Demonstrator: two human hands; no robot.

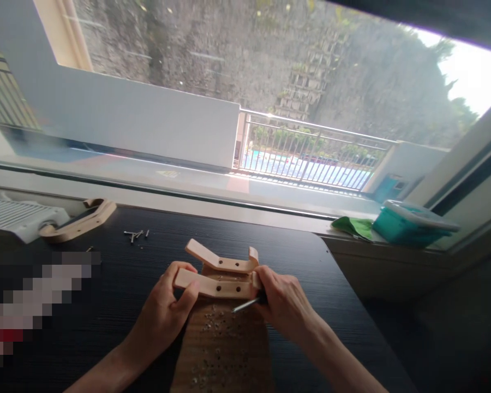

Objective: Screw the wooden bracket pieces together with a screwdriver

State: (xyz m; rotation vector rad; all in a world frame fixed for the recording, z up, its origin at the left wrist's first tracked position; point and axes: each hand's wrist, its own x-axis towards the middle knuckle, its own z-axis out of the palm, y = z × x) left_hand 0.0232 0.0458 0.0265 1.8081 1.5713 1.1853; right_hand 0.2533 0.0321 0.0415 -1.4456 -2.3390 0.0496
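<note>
The left hand (163, 314) grips the near curved wooden piece (213, 285), which stands on a drilled wooden board (225, 349) on the black table (106, 295). The right hand (284, 303) holds what looks like a screwdriver (245, 304), its shaft pointing toward eight o'clock, just below that piece. A second curved piece (221, 263) stands just behind, at twelve o'clock. Loose screws (136, 234) lie at ten o'clock and a teal box (409, 225) at two.

Pale curved wooden bracket (213, 285) across a perforated brown board (225, 349), twin bracket (223, 262) just behind, screwdriver (245, 304) alongside

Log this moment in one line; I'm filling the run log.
left hand: grips wooden bracket | right hand: holds screwdriver | board: beneath bracket
</note>
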